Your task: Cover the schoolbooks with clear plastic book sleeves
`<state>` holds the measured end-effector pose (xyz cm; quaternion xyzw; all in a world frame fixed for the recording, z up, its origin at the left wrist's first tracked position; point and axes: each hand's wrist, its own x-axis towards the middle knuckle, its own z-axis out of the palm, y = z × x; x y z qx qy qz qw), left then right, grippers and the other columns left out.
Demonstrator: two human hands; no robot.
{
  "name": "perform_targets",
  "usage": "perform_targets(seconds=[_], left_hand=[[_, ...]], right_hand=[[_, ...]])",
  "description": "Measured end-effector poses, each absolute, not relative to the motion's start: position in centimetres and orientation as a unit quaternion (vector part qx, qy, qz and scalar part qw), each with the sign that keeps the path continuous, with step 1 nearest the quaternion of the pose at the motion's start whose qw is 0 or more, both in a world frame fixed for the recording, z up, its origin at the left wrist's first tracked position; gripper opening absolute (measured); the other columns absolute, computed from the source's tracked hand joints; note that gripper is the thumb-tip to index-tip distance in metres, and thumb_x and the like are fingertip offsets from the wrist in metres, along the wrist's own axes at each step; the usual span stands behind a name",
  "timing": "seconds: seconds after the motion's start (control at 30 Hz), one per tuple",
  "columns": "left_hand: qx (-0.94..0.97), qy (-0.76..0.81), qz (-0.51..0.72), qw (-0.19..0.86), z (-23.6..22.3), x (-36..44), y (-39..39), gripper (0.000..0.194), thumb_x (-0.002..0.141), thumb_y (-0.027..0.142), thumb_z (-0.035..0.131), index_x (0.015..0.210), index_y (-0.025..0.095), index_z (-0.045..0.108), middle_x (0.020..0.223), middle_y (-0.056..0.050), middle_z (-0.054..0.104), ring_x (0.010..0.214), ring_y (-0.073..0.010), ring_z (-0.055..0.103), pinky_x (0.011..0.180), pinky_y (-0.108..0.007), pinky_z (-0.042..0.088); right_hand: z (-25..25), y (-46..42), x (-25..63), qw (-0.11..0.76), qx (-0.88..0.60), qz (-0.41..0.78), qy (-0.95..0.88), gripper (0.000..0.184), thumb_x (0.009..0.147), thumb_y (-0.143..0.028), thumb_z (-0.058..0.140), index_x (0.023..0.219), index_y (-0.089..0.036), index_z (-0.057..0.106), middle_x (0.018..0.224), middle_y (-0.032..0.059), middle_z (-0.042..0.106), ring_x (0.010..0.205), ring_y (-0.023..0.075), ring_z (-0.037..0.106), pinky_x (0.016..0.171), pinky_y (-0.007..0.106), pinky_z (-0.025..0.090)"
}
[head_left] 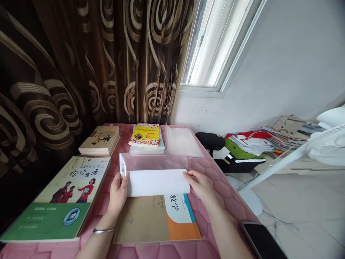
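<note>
A textbook (145, 223) with a tan, white and orange cover lies flat in front of me. Across its far part is a white paper flap (157, 182), bent over. Behind the flap spreads a clear plastic book cover (153, 162). My left hand (118, 190) pinches the left edge of flap and plastic, thumb on top. At the flap's right edge, my right hand (199, 183) is closed on the white paper between thumb and fingers. I cannot tell whether the flap belongs to the textbook.
Large green-and-white books (61, 201) lie left, with a stack of smaller books (99, 140) behind. A yellow book (145, 135) tops another pile beside clear plastic sheets (183, 142). A phone (262, 239) rests at the pink table's (215, 172) right edge; beyond stands a white fan (280, 162).
</note>
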<state>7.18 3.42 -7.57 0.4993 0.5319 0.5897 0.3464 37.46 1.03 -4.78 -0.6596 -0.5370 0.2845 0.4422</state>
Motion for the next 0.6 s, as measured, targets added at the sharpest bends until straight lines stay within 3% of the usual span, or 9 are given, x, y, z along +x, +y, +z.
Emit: perform_targets(seconds=[0.6], left_hand=[[0.478,0.522,0.600,0.371,-6.3,7.3,2.8,0.042,0.071,0.059,0.064,0.064,0.020,0.053,0.062,0.003,0.049,0.060,-0.0134,0.042,0.056,-0.024,0.036]], right_hand=[[-4.7,1.0,37.3,0.480,-0.649,0.304,-0.506,0.035,0.069,-0.057,0.066,0.059,-0.024,0.065,0.061,0.0007,0.064,0.061,0.0200,0.056,0.057,0.029,0.042]])
